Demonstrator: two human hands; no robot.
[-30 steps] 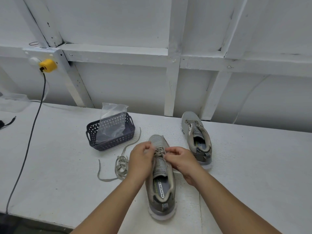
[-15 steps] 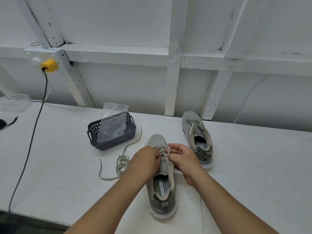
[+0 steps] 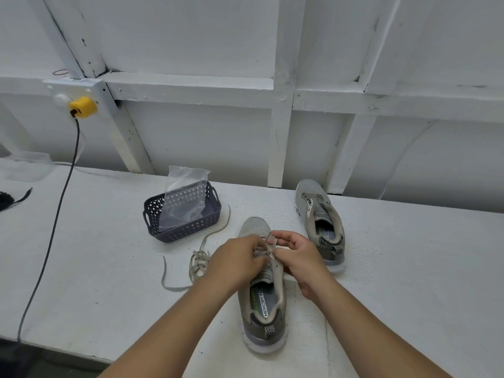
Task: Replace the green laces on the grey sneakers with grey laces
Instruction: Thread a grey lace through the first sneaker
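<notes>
- Risk, lace slip: both hands work the lace (image 3: 270, 248) at the lowest eyelets of the near sneaker (image 3: 263, 296); in my judgement a pull that is too quick could draw the free end back out of an eyelet, so that the threading would need redoing.
- Risk, uneven ends: if one hand pulls harder than the other, one side of the lace will likely come out longer, leaving too little to reach the top eyelets.
- Risk, shoe shift: the near sneaker stands unheld near the front edge of the worktop (image 3: 95, 268), heel toward the person; a sideways tug could turn it or slide it toward that edge.
- Risk, mix-up: a loose lace (image 3: 200, 261) lies tangled on the worktop just left of the near sneaker, close to the left hand; its colour is hard to tell apart from that of the lace in hand, so the wrong one might be picked up.
- Left hand (image 3: 236, 261): fingers curled, pinching the lace over the toe end of the tongue; its fingertips are hidden behind its knuckles.
- Right hand (image 3: 296, 253): fingers curled, thumb and forefinger pinching a loop of the same lace, just beside the left hand.
- Second sneaker (image 3: 320, 223): stands toward the back edge of the worktop, right of the near one and apart from it; whether it is fully laced cannot be told.
- Basket (image 3: 185, 230): dark, perforated, left of the sneakers toward the back edge, with a clear plastic bag (image 3: 185, 197) standing in it.
</notes>
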